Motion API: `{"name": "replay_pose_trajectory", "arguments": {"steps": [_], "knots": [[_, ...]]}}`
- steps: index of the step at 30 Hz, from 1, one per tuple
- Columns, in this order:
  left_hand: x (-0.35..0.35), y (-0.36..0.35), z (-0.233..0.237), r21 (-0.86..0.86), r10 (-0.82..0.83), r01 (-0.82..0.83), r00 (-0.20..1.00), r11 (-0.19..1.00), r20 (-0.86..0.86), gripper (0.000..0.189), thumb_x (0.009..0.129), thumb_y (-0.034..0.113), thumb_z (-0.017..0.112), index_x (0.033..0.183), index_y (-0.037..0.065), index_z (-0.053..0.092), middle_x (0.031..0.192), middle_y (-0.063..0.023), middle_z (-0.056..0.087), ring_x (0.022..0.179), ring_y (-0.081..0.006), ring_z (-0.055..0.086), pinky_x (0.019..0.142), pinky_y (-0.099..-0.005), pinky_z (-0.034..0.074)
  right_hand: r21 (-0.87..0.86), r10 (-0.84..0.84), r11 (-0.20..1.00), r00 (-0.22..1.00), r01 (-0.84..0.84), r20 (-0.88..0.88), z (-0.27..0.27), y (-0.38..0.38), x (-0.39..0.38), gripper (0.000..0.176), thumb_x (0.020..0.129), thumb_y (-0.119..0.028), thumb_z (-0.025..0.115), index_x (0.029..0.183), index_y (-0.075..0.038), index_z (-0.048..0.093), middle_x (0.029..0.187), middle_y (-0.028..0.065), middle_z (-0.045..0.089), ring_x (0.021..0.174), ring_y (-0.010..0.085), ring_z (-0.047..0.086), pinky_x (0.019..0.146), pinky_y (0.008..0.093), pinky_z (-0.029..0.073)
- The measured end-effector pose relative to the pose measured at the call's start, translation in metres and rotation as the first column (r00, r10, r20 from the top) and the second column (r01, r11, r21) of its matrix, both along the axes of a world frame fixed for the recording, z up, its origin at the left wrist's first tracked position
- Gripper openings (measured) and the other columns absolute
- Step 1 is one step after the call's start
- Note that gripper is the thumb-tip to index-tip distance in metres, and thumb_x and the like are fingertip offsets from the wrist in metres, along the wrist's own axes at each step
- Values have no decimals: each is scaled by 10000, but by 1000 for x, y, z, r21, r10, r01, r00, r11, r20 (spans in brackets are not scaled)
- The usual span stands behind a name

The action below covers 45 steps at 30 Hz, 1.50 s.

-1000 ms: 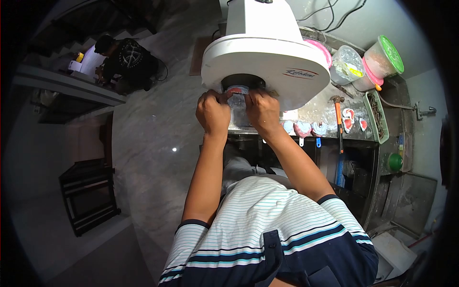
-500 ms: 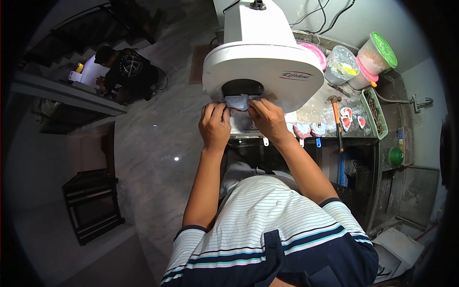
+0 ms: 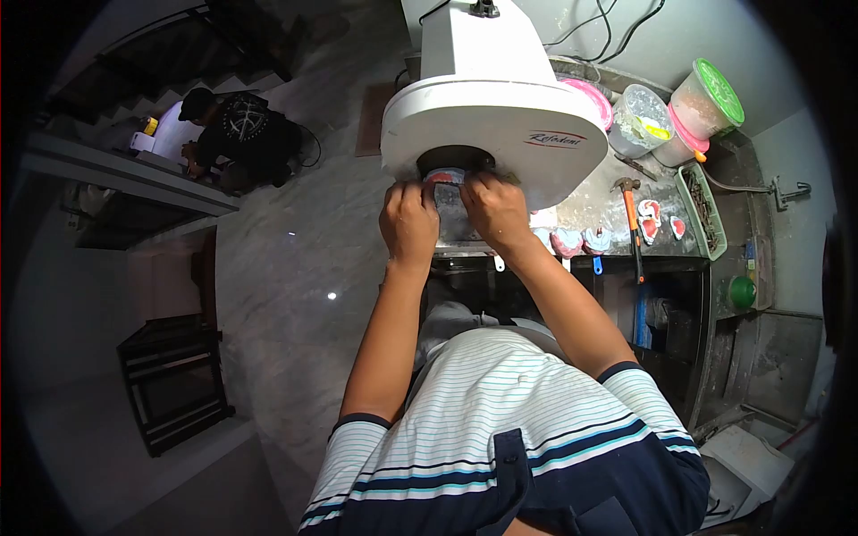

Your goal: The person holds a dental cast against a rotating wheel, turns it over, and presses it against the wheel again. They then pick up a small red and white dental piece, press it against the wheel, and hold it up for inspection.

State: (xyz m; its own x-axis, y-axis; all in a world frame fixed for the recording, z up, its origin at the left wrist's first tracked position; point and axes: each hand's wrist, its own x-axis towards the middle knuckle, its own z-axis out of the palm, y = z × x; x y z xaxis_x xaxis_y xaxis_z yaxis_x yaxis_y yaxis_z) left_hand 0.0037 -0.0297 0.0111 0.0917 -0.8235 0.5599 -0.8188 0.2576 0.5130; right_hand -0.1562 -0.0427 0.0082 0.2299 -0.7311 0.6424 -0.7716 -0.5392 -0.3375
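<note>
Both of my hands hold a pale plaster dental cast with red on it, at the dark opening of a white trimming machine. My left hand grips the cast's left end with curled fingers. On the other end, the fingers of my right hand are bent close to the lip of the opening. The cast's far side and some fingertips are hidden.
Right of the machine, filled impression trays line the counter edge. Beyond them lie a hammer, red-and-white pieces and a green basket. Plastic tubs stand behind. A person in black crouches at far left.
The cast has tilted or turned between my fingers: its pale face showed before, and red shows now. Both hands stay by the opening, slightly shifted.
</note>
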Motion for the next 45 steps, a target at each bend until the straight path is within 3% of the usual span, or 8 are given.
{"name": "replay_pose_trajectory", "arguments": {"steps": [2, 8, 11, 26, 41, 45], "knots": [[0, -3, -5, 47, 112, -108, 990, 993, -90, 131, 847, 111, 785, 849, 17, 694, 840, -147, 706, 781, -369, 678, 716, -458, 520, 12, -1, 1000, 1000, 2, -10, 1, -1, 1, 66, 866, -82, 694, 855, -31, 653, 783, 136, 639, 678, 316, 675, 609, 415, 560], [6, -6, -4, 69, 138, -132, 986, 989, -95, 231, 825, 159, 828, 750, 4, 673, 759, -151, 698, 720, -380, 676, 682, -456, 510, 17, -75, 997, 997, 75, 1, -8, 1, 4, 108, 867, -136, 754, 893, -52, 691, 824, 118, 675, 696, 321, 681, 613, 418, 557], [5, -7, -3, 48, 143, -139, 983, 989, -113, 252, 811, 162, 839, 719, 2, 667, 734, -157, 690, 702, -392, 672, 666, -459, 505, -6, -64, 998, 998, 65, 19, -4, 2, 6, 60, 860, -81, 702, 843, -40, 662, 778, 129, 644, 683, 306, 678, 612, 406, 560], [3, -10, -2, 86, 169, -164, 984, 983, -54, 196, 798, 145, 815, 733, 37, 666, 771, -141, 690, 745, -381, 682, 656, -474, 529, -65, -12, 998, 998, 17, 65, -5, -5, 6, 110, 759, 9, 730, 790, -57, 648, 724, 101, 621, 631, 303, 652, 565, 411, 537], [4, -7, 1, 129, 155, -148, 987, 981, -52, 196, 831, 165, 802, 775, 35, 667, 803, -147, 691, 773, -384, 683, 678, -473, 528, 3, -30, 1000, 997, 30, 74, -6, -5, 6, 92, 824, -77, 761, 797, -50, 678, 769, 131, 675, 658, 329, 674, 579, 424, 546], [7, -8, -1, 70, 130, -124, 987, 990, -90, 243, 817, 189, 830, 746, 24, 668, 761, -146, 691, 724, -395, 674, 662, -467, 506, 2, -35, 999, 997, 35, 73, -5, -5, 4, 72, 831, -76, 754, 823, -43, 690, 779, 133, 682, 668, 329, 678, 588, 423, 550]]}}
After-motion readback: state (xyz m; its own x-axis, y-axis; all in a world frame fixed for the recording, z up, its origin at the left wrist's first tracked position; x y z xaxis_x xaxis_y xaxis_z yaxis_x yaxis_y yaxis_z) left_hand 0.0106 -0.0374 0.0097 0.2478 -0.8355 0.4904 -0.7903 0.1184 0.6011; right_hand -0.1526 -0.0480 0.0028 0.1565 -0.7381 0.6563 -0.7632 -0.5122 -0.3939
